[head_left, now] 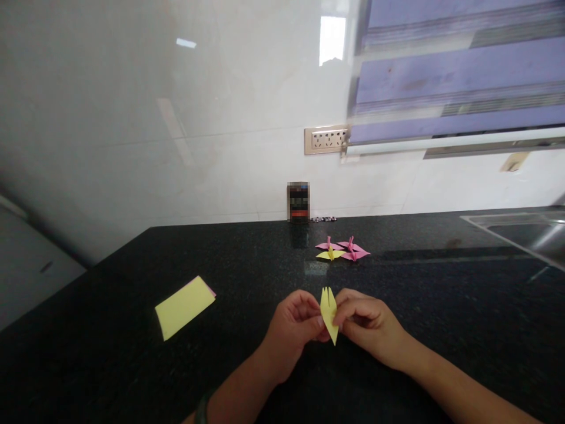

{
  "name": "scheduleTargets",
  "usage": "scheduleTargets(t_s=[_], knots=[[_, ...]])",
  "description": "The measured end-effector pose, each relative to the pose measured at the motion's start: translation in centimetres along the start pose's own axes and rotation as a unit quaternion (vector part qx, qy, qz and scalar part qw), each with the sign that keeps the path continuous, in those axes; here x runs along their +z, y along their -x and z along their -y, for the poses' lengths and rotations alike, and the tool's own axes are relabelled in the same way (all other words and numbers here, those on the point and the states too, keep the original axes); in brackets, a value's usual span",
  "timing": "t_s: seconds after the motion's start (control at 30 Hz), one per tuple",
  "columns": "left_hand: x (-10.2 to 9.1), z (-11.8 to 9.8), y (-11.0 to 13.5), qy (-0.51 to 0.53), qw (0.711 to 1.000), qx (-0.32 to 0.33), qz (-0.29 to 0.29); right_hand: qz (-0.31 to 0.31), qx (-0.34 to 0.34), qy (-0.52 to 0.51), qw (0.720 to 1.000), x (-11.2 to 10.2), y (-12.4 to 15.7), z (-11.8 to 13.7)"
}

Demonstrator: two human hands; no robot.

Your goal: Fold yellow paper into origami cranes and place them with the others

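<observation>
A yellow folded paper (329, 315), a narrow diamond with two slim points at its top end, is held upright between my hands above the dark counter. My left hand (298, 321) pinches its left edge between thumb and fingers. On the other side, the fingers and thumb of my right hand (368, 324) close on its right edge. Beyond my hands stand several small paper cranes: a yellow crane (331, 254) in front on the left, and pink cranes (354, 254) beside and behind it.
A stack of yellow paper (185, 308) with a pink sheet edge lies on the counter (247, 259) to the left. A phone-like upright object (299, 202), blurred out, leans at the wall beside a beaded strand (324, 219). A sink (529, 229) is at the right.
</observation>
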State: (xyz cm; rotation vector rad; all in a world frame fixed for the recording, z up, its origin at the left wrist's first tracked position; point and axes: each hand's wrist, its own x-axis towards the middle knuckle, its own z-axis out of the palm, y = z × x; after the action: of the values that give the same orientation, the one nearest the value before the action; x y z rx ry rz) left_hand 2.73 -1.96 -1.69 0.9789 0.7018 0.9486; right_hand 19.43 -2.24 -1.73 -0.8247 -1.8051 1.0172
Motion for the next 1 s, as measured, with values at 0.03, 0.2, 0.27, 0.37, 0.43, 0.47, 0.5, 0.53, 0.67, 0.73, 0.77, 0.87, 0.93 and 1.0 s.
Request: scheduleTargets(t_s=[0.03,0.2,0.27,0.37,0.43,0.47,0.5,0.53,0.67,0.73,0.77,0.87,0.93,1.0], knots=[[-0.04,-0.02,-0.01,0.003,1.0,-0.004,-0.001,-0.002,-0.004,0.007,1.0,-0.03,0.0,-0.02],[-0.04,-0.09,-0.17,-0.015,0.999,-0.02,-0.037,-0.003,-0.025,0.041,0.999,-0.08,-0.14,-0.03],[-0.01,-0.05,-0.23,-0.033,0.998,-0.019,-0.043,-0.004,-0.029,0.057,0.998,-0.09,-0.15,0.02],[-0.02,0.04,-0.28,-0.048,0.998,-0.006,-0.045,0.003,-0.033,0.067,0.997,-0.09,-0.07,0.17],[-0.05,0.06,-0.26,-0.058,0.997,0.002,-0.05,0.01,-0.022,0.05,0.998,-0.06,0.01,0.27],[-0.06,0.05,-0.23,-0.065,0.997,0.008,-0.052,0.007,-0.006,0.031,0.999,-0.02,0.03,0.29],[-0.06,0.03,-0.2,-0.072,0.996,0.013,-0.055,-0.003,0.018,0.006,1.0,0.04,0.05,0.29],[-0.04,-0.01,-0.17,-0.079,0.995,0.019,-0.057,-0.018,0.048,-0.021,0.998,0.12,0.05,0.25],[0.07,-0.14,-0.11,-0.099,0.992,0.041,-0.067,-0.034,0.14,-0.08,0.986,0.51,-0.02,-0.1],[0.12,-0.12,-0.13,-0.107,0.99,0.05,-0.07,-0.017,0.15,-0.074,0.986,0.66,-0.04,-0.28],[0.14,-0.09,-0.15,-0.112,0.99,0.053,-0.071,-0.014,0.151,-0.069,0.986,0.72,-0.05,-0.36],[0.16,0.06,-0.19,-0.12,0.989,0.051,-0.072,-0.017,0.155,-0.059,0.986,0.81,-0.02,-0.54],[0.19,0.13,-0.17,-0.12,0.989,0.043,-0.074,-0.017,0.163,-0.063,0.984,0.84,0.02,-0.64],[0.24,0.13,-0.12,-0.121,0.989,0.037,-0.074,-0.015,0.17,-0.07,0.983,0.84,0.06,-0.68]])
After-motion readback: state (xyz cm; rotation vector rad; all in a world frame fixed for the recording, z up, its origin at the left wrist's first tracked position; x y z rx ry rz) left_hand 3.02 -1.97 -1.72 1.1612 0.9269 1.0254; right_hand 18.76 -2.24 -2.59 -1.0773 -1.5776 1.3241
